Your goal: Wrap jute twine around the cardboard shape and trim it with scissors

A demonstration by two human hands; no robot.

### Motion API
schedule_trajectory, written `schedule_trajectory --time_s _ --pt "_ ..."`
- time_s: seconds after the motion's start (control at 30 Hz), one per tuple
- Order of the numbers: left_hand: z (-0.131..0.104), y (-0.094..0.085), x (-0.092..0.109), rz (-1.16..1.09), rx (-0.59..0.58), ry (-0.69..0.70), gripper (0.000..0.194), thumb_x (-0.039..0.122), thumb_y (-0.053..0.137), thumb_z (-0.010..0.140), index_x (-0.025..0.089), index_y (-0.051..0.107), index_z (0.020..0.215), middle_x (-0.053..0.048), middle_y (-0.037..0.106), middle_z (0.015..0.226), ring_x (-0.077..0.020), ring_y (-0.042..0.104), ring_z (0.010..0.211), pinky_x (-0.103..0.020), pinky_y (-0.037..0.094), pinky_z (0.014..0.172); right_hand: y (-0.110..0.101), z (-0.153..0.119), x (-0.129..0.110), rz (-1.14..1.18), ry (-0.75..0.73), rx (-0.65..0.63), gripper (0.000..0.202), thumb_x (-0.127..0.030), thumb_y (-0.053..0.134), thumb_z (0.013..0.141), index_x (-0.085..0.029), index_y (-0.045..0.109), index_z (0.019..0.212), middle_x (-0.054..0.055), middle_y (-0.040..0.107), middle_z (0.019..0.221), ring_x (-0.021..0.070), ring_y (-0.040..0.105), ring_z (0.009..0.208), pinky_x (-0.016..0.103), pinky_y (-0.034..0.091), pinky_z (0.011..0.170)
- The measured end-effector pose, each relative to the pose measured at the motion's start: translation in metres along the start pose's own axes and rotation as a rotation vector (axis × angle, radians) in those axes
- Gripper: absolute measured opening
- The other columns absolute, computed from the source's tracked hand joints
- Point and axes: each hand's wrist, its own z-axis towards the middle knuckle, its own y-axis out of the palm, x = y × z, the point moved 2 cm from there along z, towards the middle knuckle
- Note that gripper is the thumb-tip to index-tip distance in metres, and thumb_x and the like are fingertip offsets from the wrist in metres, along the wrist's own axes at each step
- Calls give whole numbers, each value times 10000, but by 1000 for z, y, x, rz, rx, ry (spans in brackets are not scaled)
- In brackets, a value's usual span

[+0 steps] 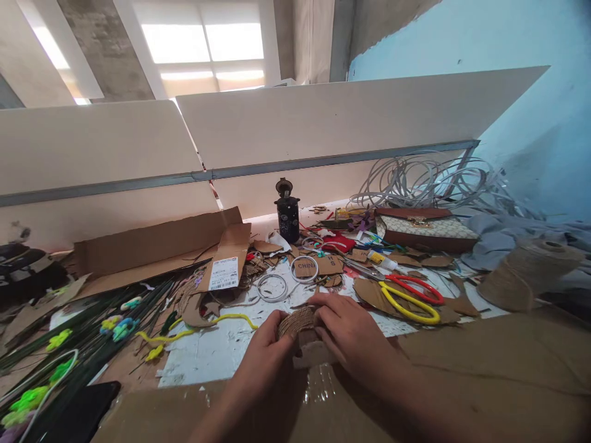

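Observation:
Between my two hands is a curved piece of cardboard wrapped in brown twine [298, 321], near the front edge of the white tabletop. My left hand [265, 351] pinches its left end between thumb and fingers. On the other end, my right hand [348, 326] has its fingers closed over the twine. A bare cardboard part [314, 355] shows under the wrapped arc. Some of the piece is hidden behind my fingers. Beyond my hands lie two white rings [272, 288] and cardboard scraps [327, 264].
Scissors with red and yellow handles [410, 301] lie at right, near a large twine cone [530, 274] and a handbag [425, 229]. A black bottle [289, 218] stands open at the back. At left are a cardboard box [161, 246], green stems and a yellow pipe cleaner [231, 317].

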Motion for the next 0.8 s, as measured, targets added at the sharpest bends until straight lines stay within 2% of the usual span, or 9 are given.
schedule_trajectory --time_s 0.17,0.47,0.8 --pt "0 -1 -2 -23 5 4 177 212 659 726 188 660 902 -27 675 801 -224 593 814 -276 455 724 -3 0 1 29 21 11 132 -57 544 911 -152 618 968 168 669 1215 327 637 1130 539 525 982" --pt "0 0 -2 -38 -30 2 232 152 603 725 184 657 948 -13 664 810 -197 586 784 -268 445 730 -4 2 4 103 55 -9 132 -53 541 908 -172 594 925 145 665 1205 311 634 1117 515 525 954" --pt "3 2 -7 -60 -52 -11 218 168 594 702 187 634 916 -2 659 811 -178 577 756 -261 455 713 -3 2 5 236 124 -54 117 -82 556 906 -191 590 877 91 652 1141 270 612 1055 454 502 928"
